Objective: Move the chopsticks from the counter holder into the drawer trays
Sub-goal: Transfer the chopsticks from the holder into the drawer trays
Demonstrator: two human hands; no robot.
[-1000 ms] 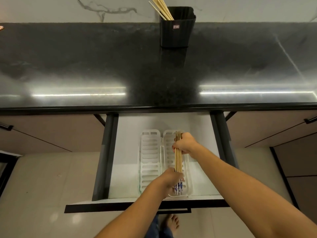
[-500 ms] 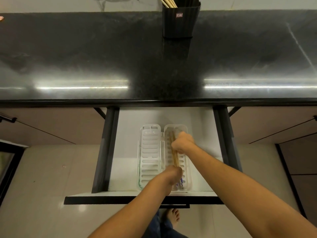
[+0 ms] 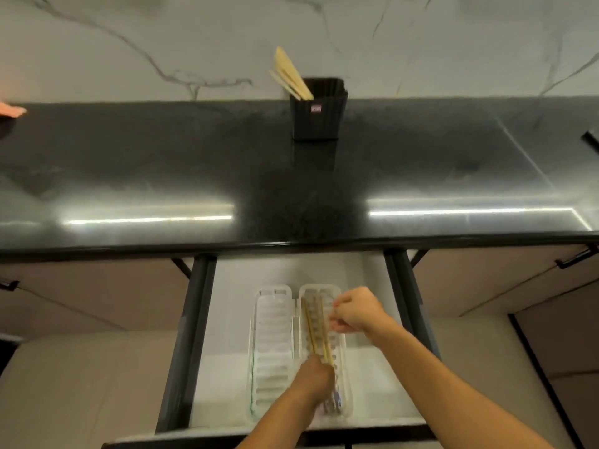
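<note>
Pale wooden chopsticks, slim and straight, lie lengthwise in the right-hand slotted tray of clear white plastic, down in the open white drawer! The left hand sits low at the near end of that bundle, fingers curled down over the sticks' ends, closed around them as far as the blur lets me see. The right hand hangs just to the right of the sticks' far part, over the tray's edge, fingers loosely bent and part-open, with nothing in it. Beside this tray, touching it on the left, is its twin, the left-hand ribbed clear plastic tray, rows of oblong slots showing. Near the front of the right tray there is a hint of blue and purple, too smeared to name.

Up top, the glossy black stone tabletop throws back two bright strips of light. At its back stands the square black ribbed plastic holder, a small label on its face, with more light wooden chopsticks leaning out to the left against the white veined marble wall.
</note>
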